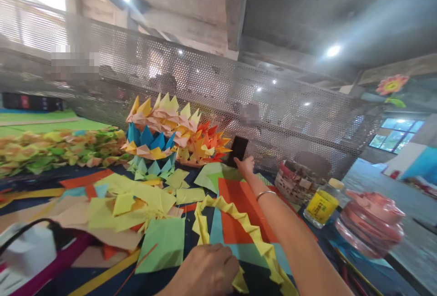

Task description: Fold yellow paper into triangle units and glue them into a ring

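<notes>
My right hand (pixel 246 166) reaches far forward, its fingers at the lower edge of a dark phone (pixel 238 149) that leans upright near the mesh partition. How firmly the fingers hold it cannot be made out. Low in the middle, my left hand (pixel 208 266) is closed, with its fingertips hidden; what it holds, if anything, does not show. A folded yellow paper chain (pixel 246 227) curves beside and past it over orange sheets (pixel 235 196). Just left of this hand lies a green sheet (pixel 162 241). Folded pointed paper pieces (pixel 164 127) stand clustered behind.
At the right stand a woven basket (pixel 295 180), a bottle of yellow liquid (pixel 322 205) and a pink transparent jug (pixel 370 225). Many small folded papers (pixel 61 148) are heaped at the left. A perforated mesh (pixel 211 86) runs behind the table; a magenta item (pixel 58 259) lies front left.
</notes>
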Tool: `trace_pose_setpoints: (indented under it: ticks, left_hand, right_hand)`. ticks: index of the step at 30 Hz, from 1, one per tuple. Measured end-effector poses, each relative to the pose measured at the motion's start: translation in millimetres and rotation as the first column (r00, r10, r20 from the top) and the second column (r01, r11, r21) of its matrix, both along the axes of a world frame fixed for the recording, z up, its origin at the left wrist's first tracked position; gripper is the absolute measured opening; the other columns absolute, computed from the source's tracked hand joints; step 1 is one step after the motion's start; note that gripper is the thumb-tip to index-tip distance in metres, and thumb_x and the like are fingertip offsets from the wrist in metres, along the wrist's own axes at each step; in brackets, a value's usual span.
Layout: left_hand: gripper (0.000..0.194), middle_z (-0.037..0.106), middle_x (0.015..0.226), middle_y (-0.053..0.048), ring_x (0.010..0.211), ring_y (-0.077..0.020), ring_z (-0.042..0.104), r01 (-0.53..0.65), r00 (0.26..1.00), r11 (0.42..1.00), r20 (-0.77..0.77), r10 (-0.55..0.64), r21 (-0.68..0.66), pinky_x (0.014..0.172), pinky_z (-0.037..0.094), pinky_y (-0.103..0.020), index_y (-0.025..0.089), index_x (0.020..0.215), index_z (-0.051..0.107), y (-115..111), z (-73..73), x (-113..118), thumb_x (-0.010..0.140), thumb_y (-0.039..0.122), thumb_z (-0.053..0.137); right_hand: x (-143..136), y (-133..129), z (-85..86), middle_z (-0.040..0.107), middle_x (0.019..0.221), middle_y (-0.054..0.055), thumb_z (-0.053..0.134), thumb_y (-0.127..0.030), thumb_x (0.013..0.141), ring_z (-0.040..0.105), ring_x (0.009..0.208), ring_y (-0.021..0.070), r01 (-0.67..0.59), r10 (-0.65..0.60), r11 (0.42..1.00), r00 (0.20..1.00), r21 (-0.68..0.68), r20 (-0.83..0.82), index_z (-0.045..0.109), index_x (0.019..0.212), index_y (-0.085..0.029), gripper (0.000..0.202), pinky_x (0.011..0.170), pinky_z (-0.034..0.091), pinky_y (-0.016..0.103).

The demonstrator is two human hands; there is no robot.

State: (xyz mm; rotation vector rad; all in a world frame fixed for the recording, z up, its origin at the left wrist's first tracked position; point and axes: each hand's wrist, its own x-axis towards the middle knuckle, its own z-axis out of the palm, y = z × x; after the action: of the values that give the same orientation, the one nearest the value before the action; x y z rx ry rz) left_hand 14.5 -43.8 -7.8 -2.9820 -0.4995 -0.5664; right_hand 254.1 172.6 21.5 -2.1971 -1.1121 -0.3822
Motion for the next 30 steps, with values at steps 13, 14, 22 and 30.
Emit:
trace_pose_setpoints:
  ticks: [13, 14, 22, 30]
  left_hand:
    - [0.017, 0.059, 0.061, 0.0, 0.052, -0.0137, 0.056, 0.073, 0.976, 0.988, 0.195, -0.1, 0.138, 0.039, 0.028, -0.027, 0.017, 0.069, 0.055, 9, -22.4, 9, 0.084, 0.022, 0.059]
    - [0.016, 0.059, 0.061, 0.0, 0.052, -0.0143, 0.056, 0.074, 0.977, 0.989, 0.19, -0.098, 0.131, 0.039, 0.028, -0.027, 0.017, 0.069, 0.055, 8, -21.8, 9, 0.084, 0.021, 0.06]
    - [0.014, 0.06, 0.062, -0.001, 0.052, -0.015, 0.055, 0.069, 0.978, 0.992, 0.19, -0.089, 0.105, 0.04, 0.028, -0.028, 0.017, 0.07, 0.056, 5, -15.3, 7, 0.084, 0.016, 0.057]
    - [0.014, 0.06, 0.063, -0.001, 0.054, -0.015, 0.056, 0.076, 0.982, 0.994, 0.165, -0.089, 0.082, 0.041, 0.032, -0.027, 0.017, 0.072, 0.057, 6, -15.9, 6, 0.086, 0.017, 0.055]
  right_hand:
    - [-52, 28, -18.4, 0.056, 0.119, 0.009, 0.055, -0.033, 0.09, 0.058, 0.1, 0.0216, 0.106, -0.093, 0.987, 0.989, 0.118, -0.114, 0.053, 0.119, -0.016, 0.034, 0.083, 0.051, 0.042]
    - [-52, 27, -18.0, 0.056, 0.12, 0.009, 0.055, -0.033, 0.09, 0.058, 0.101, 0.0216, 0.095, -0.083, 0.99, 0.991, 0.109, -0.109, 0.053, 0.119, -0.016, 0.034, 0.083, 0.051, 0.042]
    - [-50, 23, -16.2, 0.056, 0.119, 0.009, 0.055, -0.033, 0.09, 0.058, 0.1, 0.0216, -0.02, 0.025, 0.998, 0.996, 0.063, -0.088, 0.053, 0.119, -0.016, 0.034, 0.083, 0.051, 0.042]
    - [-46, 22, -11.6, 0.055, 0.12, 0.009, 0.055, -0.033, 0.09, 0.058, 0.101, 0.0215, 0.004, -0.004, 1.0, 0.994, 0.008, -0.105, 0.053, 0.119, -0.017, 0.033, 0.084, 0.05, 0.042]
